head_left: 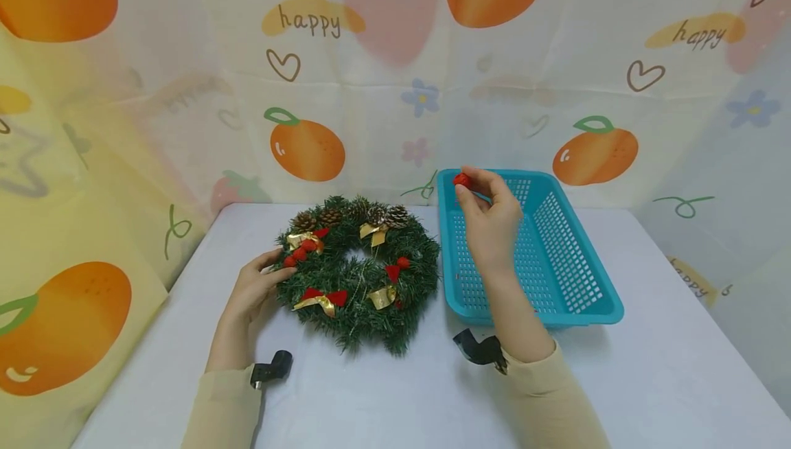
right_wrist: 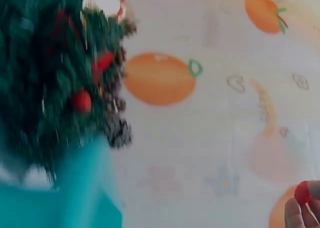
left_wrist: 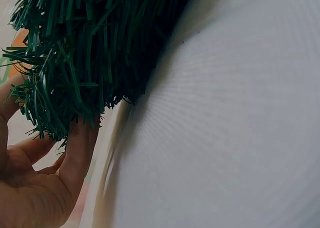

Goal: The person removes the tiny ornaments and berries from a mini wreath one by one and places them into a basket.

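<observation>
A green Christmas wreath [head_left: 364, 322] lies on the table, trimmed with pinecones, red berries, and red and gold bows. At its left edge my left hand [head_left: 252, 289] grips the greenery, with the thumb on one side and fingers on the other in the left wrist view. My right hand [head_left: 494, 226] is raised over the blue basket [head_left: 602, 291] and pinches a small red berry [head_left: 461, 180] between thumb and fingertips. The same berry [right_wrist: 302, 192] shows at the lower right corner of the right wrist view.
The basket stands just right of the wreath, with a few tiny red bits in it. White cloth covers the table [head_left: 371, 401]. Behind hangs a curtain [head_left: 383, 140] printed with oranges and hearts. A black wrist camera [head_left: 272, 369] sits on the left sleeve.
</observation>
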The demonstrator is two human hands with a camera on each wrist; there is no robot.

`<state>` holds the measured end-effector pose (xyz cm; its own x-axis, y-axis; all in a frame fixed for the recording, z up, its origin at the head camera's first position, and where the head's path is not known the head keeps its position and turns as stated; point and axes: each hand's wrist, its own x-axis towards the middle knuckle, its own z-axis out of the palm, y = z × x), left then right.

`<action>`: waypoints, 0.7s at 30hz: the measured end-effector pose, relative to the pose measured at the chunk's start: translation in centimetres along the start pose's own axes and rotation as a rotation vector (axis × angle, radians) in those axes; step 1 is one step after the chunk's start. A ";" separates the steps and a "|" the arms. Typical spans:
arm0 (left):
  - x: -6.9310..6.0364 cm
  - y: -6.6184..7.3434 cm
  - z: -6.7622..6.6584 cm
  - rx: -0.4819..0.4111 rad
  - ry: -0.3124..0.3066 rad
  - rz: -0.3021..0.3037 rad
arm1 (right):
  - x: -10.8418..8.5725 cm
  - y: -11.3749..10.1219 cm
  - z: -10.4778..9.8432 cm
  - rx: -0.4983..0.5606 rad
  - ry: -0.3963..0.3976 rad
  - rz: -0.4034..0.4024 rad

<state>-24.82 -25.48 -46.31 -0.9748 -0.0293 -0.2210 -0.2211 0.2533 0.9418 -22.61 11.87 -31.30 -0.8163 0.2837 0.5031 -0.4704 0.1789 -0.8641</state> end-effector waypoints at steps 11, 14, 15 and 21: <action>-0.1 -0.3 -0.6 0.026 0.000 0.028 | 4.4 -1.5 -3.8 0.030 0.058 0.074; -0.1 -0.2 -0.5 0.033 0.003 0.026 | 5.8 -1.2 -4.1 0.016 0.058 0.108; -0.1 -0.2 -0.4 0.031 0.004 0.026 | 6.2 -0.9 -4.1 0.010 0.055 0.123; -0.1 -0.1 0.1 0.038 0.006 0.010 | 8.1 1.9 -4.6 0.084 -0.011 0.298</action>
<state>-24.71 -25.44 -46.42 -0.9772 -0.0322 -0.2098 -0.2100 0.2903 0.9336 -28.60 18.83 -28.79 -0.9260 0.3015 0.2272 -0.2351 0.0103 -0.9719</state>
